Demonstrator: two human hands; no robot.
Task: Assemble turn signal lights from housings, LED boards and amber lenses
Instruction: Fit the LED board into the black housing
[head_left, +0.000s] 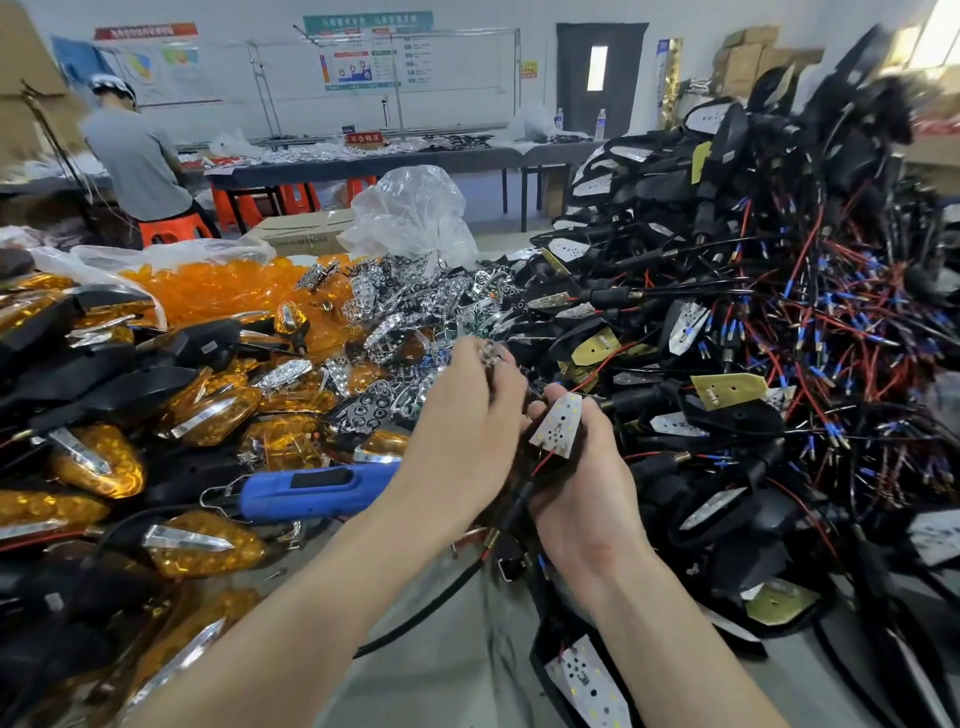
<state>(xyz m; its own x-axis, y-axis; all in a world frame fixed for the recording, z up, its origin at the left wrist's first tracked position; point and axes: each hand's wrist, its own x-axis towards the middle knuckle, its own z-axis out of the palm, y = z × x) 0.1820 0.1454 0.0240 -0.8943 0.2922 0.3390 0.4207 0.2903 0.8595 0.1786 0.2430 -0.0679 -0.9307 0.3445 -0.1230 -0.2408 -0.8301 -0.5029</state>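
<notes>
Nearest me, low right, a spare black housing with a white LED board (587, 686) lies on the bench, untouched. Right hand (582, 483) is curled round another black housing (522, 491), stalk and red lead hanging below; its LED board (558, 423) sits face up on top, looks seated but I can't tell if it is fixed. Left hand (462, 415) has fingers bunched, pinching a small chrome reflector (488, 353) at the fingertips, held just above and beside the board, not on it; that piece is blurred. So I judge this unit at the reflector step, with amber lens and closing still to go. Left of the forearm lies a blue hand tool (317, 491), idle. Around it and all down the left side are finished lights (208, 540), amber lens on black body, a good many done. Beyond the hands is a loose chrome reflector pile (415, 306), then a bag of amber lenses (218, 291). On the right, a big heap of wired housings (753, 312) with boards remains, far more than is finished. Further back: a crumpled clear bag (415, 213), a cardboard box (306, 234), a long table (374, 163), and a seated person in a grey shirt (140, 166).
</notes>
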